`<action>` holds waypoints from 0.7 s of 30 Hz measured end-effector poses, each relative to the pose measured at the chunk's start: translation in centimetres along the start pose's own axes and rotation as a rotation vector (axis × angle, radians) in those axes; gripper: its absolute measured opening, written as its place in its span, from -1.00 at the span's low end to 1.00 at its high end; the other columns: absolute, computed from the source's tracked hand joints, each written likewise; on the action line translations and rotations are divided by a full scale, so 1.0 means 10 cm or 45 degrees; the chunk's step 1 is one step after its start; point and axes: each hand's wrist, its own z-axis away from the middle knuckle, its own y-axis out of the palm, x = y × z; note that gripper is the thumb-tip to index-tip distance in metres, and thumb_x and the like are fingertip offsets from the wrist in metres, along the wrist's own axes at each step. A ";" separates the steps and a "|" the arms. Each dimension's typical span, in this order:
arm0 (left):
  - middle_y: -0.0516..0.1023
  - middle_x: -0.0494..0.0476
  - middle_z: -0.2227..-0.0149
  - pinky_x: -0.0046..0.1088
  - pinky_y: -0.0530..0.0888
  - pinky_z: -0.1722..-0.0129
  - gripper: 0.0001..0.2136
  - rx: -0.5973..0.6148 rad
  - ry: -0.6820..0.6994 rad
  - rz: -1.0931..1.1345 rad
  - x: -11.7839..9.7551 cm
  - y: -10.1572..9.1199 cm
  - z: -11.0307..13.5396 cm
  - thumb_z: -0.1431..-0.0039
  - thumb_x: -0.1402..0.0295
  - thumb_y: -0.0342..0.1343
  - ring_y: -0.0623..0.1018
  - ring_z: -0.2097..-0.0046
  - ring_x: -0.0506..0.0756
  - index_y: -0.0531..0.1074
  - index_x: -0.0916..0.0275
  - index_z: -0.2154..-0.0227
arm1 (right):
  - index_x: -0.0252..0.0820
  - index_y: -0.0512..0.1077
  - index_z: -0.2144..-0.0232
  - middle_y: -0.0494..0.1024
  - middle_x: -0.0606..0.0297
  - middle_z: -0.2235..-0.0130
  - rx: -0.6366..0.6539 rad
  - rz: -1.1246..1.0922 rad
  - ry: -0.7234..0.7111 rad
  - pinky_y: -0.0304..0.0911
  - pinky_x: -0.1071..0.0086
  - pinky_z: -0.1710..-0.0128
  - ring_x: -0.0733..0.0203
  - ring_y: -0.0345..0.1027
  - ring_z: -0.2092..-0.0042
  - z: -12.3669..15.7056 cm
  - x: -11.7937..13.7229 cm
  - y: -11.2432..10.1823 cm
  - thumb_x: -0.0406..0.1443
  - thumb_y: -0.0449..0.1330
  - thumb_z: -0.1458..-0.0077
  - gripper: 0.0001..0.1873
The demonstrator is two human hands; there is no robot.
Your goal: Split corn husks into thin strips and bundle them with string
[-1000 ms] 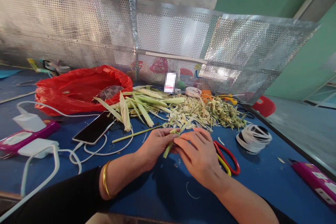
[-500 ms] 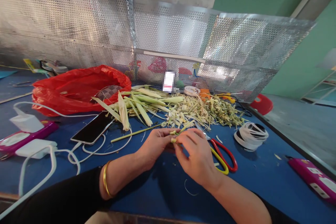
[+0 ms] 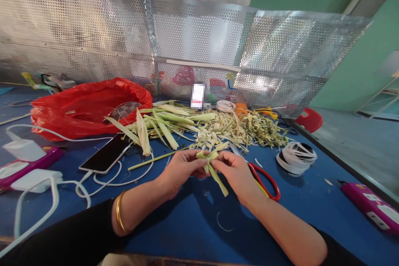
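Observation:
Between my two hands is a small folded piece of pale green husk or leaf strips [image 3: 219,181], with one flat end hanging down toward me and short ends sticking up. My left hand [image 3: 186,168] pinches its left side between thumb and fingers. On the other side my right hand [image 3: 232,171] closes thumb and fingertips on it. Scissors with red and yellow handles [image 3: 270,183] lie just beyond and right of my right hand, partly covered by it. A long green stem [image 3: 158,159] rests on the blue table left of the hands.
Behind the hands lie corn husks [image 3: 166,132] and a heap of shredded trimmings [image 3: 227,129]. A red plastic bag [image 3: 77,104], a phone [image 3: 106,153] and white cables are left. To the right are a white ribbon roll [image 3: 296,158] and a purple power strip [image 3: 370,208].
The folded strip piece has opened out between my fingers, and a flat end now hangs down toward me. My right hand has shifted slightly and covers more of the yellow scissor handle.

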 end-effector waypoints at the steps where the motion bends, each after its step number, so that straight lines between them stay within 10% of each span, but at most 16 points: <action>1: 0.59 0.11 0.45 -0.49 0.50 0.38 -0.73 -0.037 -0.012 0.035 -0.01 0.00 -0.01 0.03 0.38 0.25 0.55 0.47 0.00 0.51 0.32 0.21 | -0.21 0.34 0.56 0.41 0.35 0.55 -0.018 0.118 -0.090 0.18 0.43 0.45 0.29 0.25 0.47 0.00 0.00 -0.02 -0.25 0.17 -0.04 -0.80; 9: 0.55 0.09 0.53 -0.57 0.46 0.47 -0.74 -0.158 -0.111 0.203 -0.05 -0.03 -0.02 0.01 0.49 0.21 0.52 0.53 -0.03 0.47 0.36 0.19 | -0.20 0.43 0.20 0.52 0.21 0.29 0.031 1.115 -1.288 0.18 0.30 0.19 0.22 0.33 0.29 -0.04 -0.03 -0.17 -0.42 0.09 -0.17 -0.83; 21: 0.55 0.02 0.57 -0.55 0.44 0.46 -0.76 -0.124 -0.004 -0.051 0.00 0.05 0.00 0.10 0.46 0.24 0.52 0.52 -0.01 0.50 0.36 0.28 | -0.19 0.44 0.35 0.55 0.25 0.34 -0.060 1.122 -1.263 0.13 0.24 0.08 0.21 0.38 0.24 0.00 0.06 -0.11 -0.43 0.04 -0.19 -0.82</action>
